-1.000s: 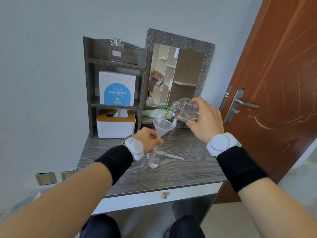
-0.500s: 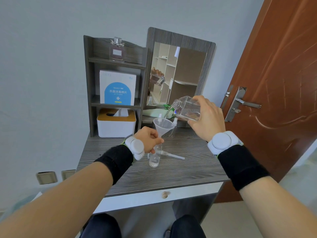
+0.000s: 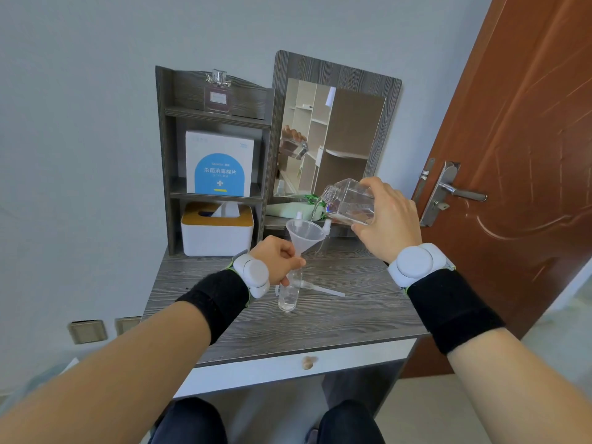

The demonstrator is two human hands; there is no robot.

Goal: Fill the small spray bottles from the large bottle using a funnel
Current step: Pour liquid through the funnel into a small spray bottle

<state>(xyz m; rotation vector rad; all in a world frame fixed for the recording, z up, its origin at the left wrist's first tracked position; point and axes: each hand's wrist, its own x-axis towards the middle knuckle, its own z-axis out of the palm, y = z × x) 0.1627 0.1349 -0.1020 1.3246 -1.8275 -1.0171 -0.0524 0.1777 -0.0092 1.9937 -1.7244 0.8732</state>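
A small clear spray bottle [image 3: 289, 294] stands upright on the grey wooden desk [image 3: 352, 315], with a translucent funnel [image 3: 304, 233] set in its neck. My left hand [image 3: 277, 262] grips the bottle's neck and the funnel's stem. My right hand [image 3: 387, 219] holds the large clear square bottle [image 3: 349, 203] tilted, mouth to the left above the funnel. A thin stream of clear liquid falls from its mouth into the funnel. The loose spray pump with its dip tube [image 3: 320, 288] lies on the desk just right of the small bottle.
Behind the funnel stand two more small spray bottles [image 3: 326, 224], partly hidden. A white tissue box [image 3: 216, 233], a white-blue carton [image 3: 219, 166] and a perfume bottle [image 3: 217, 96] sit on the shelf unit at the back left. A mirror [image 3: 333, 139] leans behind; a brown door [image 3: 528, 155] stands right.
The large bottle has tipped slightly further and liquid keeps running into the funnel. My left hand has stayed on the small bottle and funnel.
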